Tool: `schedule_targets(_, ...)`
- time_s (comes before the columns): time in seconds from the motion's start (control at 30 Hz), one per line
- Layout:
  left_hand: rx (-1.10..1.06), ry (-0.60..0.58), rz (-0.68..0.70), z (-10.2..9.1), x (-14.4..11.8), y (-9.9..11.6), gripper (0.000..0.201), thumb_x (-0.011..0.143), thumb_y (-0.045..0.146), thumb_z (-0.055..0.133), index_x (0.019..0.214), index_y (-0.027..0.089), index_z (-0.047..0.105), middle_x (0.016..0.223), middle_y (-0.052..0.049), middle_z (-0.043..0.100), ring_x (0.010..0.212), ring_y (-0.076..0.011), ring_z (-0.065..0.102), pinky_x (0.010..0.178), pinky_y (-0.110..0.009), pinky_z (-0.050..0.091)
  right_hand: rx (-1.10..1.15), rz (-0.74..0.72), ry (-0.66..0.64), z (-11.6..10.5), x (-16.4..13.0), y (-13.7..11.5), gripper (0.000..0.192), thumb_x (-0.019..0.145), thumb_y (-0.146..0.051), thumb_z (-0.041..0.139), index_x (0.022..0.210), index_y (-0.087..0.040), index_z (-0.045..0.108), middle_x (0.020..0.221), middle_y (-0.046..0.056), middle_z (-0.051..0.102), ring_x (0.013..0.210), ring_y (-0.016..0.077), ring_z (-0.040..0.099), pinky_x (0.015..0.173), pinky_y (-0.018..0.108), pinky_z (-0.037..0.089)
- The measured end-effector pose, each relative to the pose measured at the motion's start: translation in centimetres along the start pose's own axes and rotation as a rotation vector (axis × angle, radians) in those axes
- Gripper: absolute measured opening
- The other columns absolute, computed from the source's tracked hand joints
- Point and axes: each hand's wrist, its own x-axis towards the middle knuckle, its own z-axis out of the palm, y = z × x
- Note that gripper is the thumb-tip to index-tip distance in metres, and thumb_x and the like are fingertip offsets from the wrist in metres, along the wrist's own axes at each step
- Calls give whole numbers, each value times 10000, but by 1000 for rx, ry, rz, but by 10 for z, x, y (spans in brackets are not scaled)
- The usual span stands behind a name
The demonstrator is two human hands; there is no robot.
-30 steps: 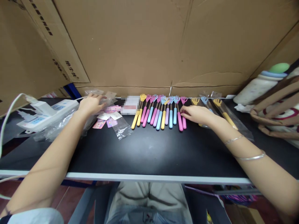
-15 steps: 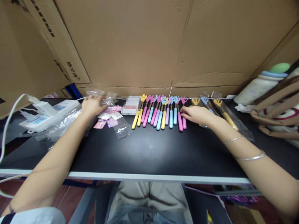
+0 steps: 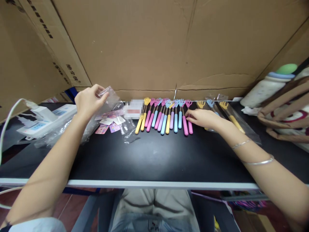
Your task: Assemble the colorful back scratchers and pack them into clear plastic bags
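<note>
My left hand [image 3: 90,100] is raised above the left part of the table, its fingers pinching the top of a clear plastic bag [image 3: 113,98]. The bag hangs over small printed cards [image 3: 113,120]. My right hand [image 3: 200,117] has its fingers closed about the shaft of a pink back scratcher [image 3: 185,125] at the right end of a row. Several more back scratchers in yellow, blue, purple and pink [image 3: 163,125] lie side by side, claw ends away from me. Beyond my right hand lies a yellow back scratcher [image 3: 233,119] in a clear bag.
A white power strip [image 3: 45,120] with plugs and loose clear bags [image 3: 58,132] lies at the left. A bottle [image 3: 265,87] and a brown-handled bag [image 3: 285,116] stand at the right. Cardboard [image 3: 145,48] walls off the back of the black table [image 3: 154,161].
My left hand has risen from the pile and pulled a clear plastic bag up with it. My right hand has stayed at the pink back scratcher.
</note>
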Motion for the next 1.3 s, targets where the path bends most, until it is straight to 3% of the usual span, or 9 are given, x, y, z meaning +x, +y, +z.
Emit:
schedule_targets(0.13, -143, 165, -58, -6, -4, 12, 352, 870, 515, 491, 1042, 231, 610, 828, 14, 676, 797, -171, 580, 656, -244, 349, -7, -1, 5, 1, 1, 1, 357, 916, -382, 355, 1106, -201, 597, 1036, 86, 699, 898, 234, 655, 681, 312, 451)
schedule_targets(0.23, -341, 186, -51, -4, -3, 15, 331, 887, 471, 488, 1046, 199, 589, 789, 16, 660, 714, -136, 612, 664, -238, 401, -9, -1, 6, 2, 2, 2, 366, 917, -394, 347, 1107, -203, 594, 1027, 87, 699, 888, 238, 656, 673, 317, 448)
schedule_targets(0.57, -910, 45, -90, 18, -5, 34, 202, 887, 370, 519, 980, 199, 465, 611, 63, 521, 516, -83, 538, 564, -221, 460, 12, 39, -1, 3, 2, 2, 356, 911, -418, 351, 1084, -207, 579, 1002, 83, 696, 894, 238, 651, 688, 320, 450)
schedule_targets(0.73, -977, -110, -171, 25, -10, 41, 258, 847, 303, 521, 1074, 215, 437, 654, 31, 588, 596, -115, 604, 623, -244, 512, 22, 66, -21, 1, 0, -1, 329, 907, -419, 361, 1051, -200, 561, 1013, 99, 684, 883, 247, 648, 692, 332, 446)
schedule_targets(0.87, -801, -265, -86, 27, -13, 39, 453, 832, 333, 491, 1252, 199, 387, 711, -8, 660, 692, -167, 657, 708, -309, 528, 29, 88, -49, 2, 0, -1, 327, 901, -429, 374, 1066, -209, 550, 987, 96, 685, 839, 247, 652, 664, 330, 442)
schedule_targets(1.03, -171, -338, 63, 13, -18, 45, 600, 827, 468, 465, 1369, 230, 367, 864, -76, 718, 915, -311, 655, 788, -426, 484, 18, 84, -45, 2, 0, 0, 337, 891, -430, 389, 1080, -204, 553, 963, 97, 684, 838, 240, 650, 663, 319, 442)
schedule_targets(1.17, 76, -444, 114, -2, -19, 48, 617, 817, 595, 429, 1344, 273, 448, 950, -104, 711, 935, -377, 643, 733, -427, 474, 7, 87, -43, 1, -1, -2, 339, 891, -433, 389, 1086, -209, 552, 942, 93, 680, 832, 239, 649, 644, 311, 433)
schedule_targets(1.3, 196, -568, 64, -9, -14, 37, 673, 725, 769, 439, 1224, 342, 582, 984, -108, 707, 953, -403, 633, 748, -460, 466, -12, 80, -52, -1, -3, -3, 323, 895, -419, 384, 1074, -209, 551, 924, 94, 676, 821, 237, 646, 623, 305, 417)
